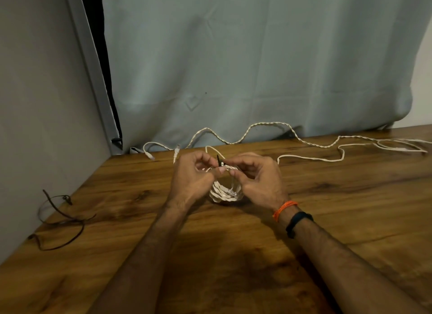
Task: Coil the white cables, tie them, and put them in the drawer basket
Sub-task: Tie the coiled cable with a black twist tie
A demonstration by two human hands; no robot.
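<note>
White coiled cable (225,192) held just above the wooden desk (350,196); left hand (190,176) and right hand (256,176) close together, both pinching a small black tie (218,161) at its top; loose white cables (268,135) trail behind.

Wood-grain worktop (350,196) with slight sheen, matt grey-blue cloth curtain (257,56), white twisted plastic-coated cable (268,126), thin dark wire ties (60,217).

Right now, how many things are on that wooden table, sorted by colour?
White: 2, the coiled cable held by the left hand and right hand, and loose cables behind.
Dark: 2, the small tie and loose ties.
Total: 4 groups.
</note>
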